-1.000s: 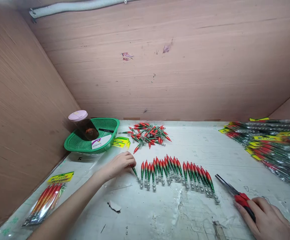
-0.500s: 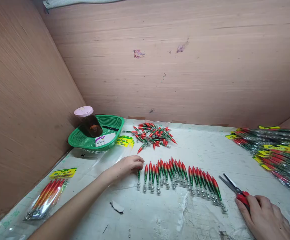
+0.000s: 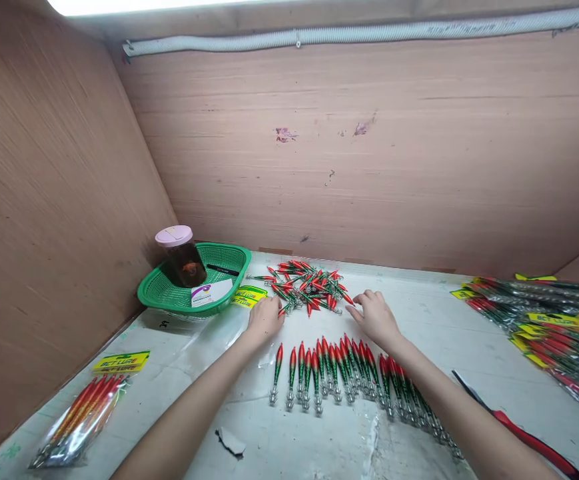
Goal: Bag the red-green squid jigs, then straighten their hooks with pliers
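A loose pile of red-and-green squid jigs (image 3: 314,285) lies towards the back of the table. At its left edge my left hand (image 3: 266,319) has its fingers curled round the end of one jig, its fingertips partly hidden. My right hand (image 3: 376,319) is at the pile's right edge, thumb and fingers apart beside the red tip of a jig. Nearer me, more squid jigs (image 3: 336,370) lie side by side in a row, red ends away from me; my right forearm covers part of the row's right end. Red-handled scissors (image 3: 506,423) lie right of that forearm.
A green basket (image 3: 144,297) at the back left holds a pink-lidded cup (image 3: 184,260), a card and a pen. Yellow-headed packaging bags (image 3: 249,295) lie beside it. A packed bag of jigs (image 3: 86,410) lies front left; several packed bags (image 3: 559,333) are heaped right.
My right hand has let go of the scissors and reached to the pile's right side. My left hand has moved from the row's left end up to the pile. The view has tilted up.
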Demonstrator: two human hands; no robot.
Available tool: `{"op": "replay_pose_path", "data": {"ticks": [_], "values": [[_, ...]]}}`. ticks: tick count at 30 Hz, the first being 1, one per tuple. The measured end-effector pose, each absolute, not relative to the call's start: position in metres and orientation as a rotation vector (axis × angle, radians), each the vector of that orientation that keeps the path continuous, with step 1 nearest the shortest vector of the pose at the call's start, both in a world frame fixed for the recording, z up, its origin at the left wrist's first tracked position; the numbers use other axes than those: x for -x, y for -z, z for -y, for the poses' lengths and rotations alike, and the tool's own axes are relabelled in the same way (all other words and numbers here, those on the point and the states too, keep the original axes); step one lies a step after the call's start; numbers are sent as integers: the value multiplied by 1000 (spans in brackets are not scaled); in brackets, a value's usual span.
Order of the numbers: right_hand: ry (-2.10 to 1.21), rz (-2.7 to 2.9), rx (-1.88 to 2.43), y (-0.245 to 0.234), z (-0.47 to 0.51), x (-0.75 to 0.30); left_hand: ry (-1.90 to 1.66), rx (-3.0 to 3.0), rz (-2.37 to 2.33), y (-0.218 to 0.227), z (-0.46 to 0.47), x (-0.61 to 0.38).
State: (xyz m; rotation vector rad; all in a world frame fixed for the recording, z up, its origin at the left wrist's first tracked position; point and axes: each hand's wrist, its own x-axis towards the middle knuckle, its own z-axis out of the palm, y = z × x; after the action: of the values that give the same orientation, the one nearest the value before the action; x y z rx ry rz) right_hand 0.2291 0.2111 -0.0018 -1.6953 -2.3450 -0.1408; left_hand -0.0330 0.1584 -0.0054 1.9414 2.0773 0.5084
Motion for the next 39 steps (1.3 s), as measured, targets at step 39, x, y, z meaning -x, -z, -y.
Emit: {"op": "replay_pose_path", "data": {"ticks": [39], "values": [[-1408, 1304, 993, -72, -133, -243, -1322, -780, -909, -74, -99, -15]]}}
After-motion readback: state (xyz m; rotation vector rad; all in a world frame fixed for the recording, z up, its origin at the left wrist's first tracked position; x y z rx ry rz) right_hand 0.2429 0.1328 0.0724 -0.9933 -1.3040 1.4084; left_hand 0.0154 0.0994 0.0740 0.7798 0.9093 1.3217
